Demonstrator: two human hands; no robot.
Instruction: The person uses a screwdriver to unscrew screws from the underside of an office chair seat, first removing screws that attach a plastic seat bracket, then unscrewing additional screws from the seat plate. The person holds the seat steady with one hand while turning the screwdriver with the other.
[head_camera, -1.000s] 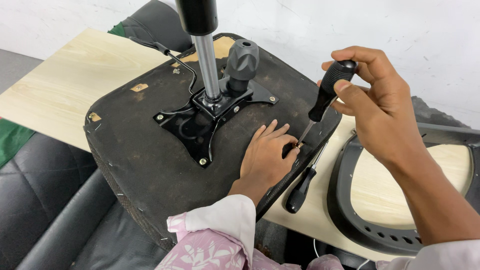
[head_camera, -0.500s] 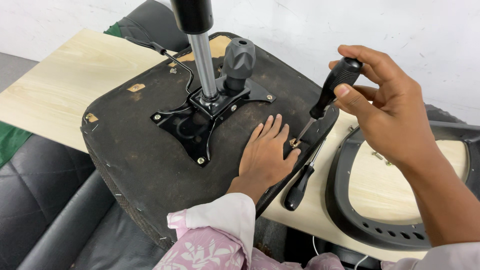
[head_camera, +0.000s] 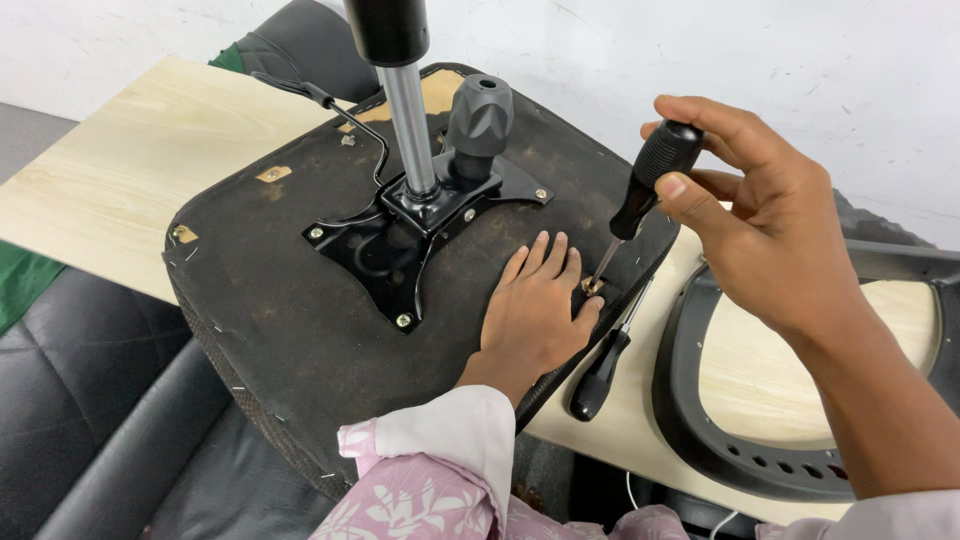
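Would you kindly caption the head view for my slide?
Right hand drives a screwdriver into an upturned chair seat steadied by the left hand.

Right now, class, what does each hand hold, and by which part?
The right hand holds a screwdriver by its black handle, tip down at the seat edge. The left hand holds nothing; it lies flat on the upturned chair seat.
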